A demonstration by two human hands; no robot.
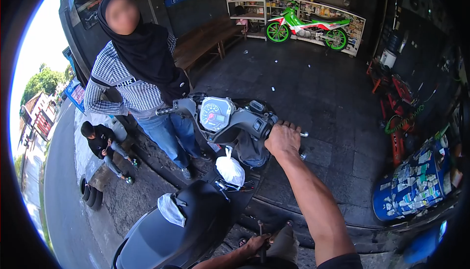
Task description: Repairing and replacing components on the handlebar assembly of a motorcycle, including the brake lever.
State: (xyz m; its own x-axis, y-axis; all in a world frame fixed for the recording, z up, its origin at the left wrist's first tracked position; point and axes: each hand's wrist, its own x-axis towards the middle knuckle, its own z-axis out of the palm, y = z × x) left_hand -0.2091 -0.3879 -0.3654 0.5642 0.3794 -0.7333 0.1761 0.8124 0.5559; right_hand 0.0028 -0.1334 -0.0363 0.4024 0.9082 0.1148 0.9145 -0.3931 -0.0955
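Note:
My right hand (284, 139) is closed around the right handlebar grip of a dark scooter (188, 225), with the brake lever (304, 134) just beyond the fingers. The round instrument dial (215, 115) is lit at the middle of the handlebar. Low in the view, beside the seat, my left hand (258, 243) is closed on an upright dark rod-shaped tool (261, 230); its exact kind is unclear. A pale cloth (171, 210) lies on the seat. The white plastic bag (230, 168) hangs ahead of the seat, near a dark bag (253, 149).
A person in a checked top (117, 73) stands just left of the handlebar. Another person (103, 144) sits on the kerb near stacked tyres (91, 196). At right stand a blue drum (406, 186) and red equipment (396, 117). A green motorbike (308, 26) and wooden bench (205, 41) are farther back.

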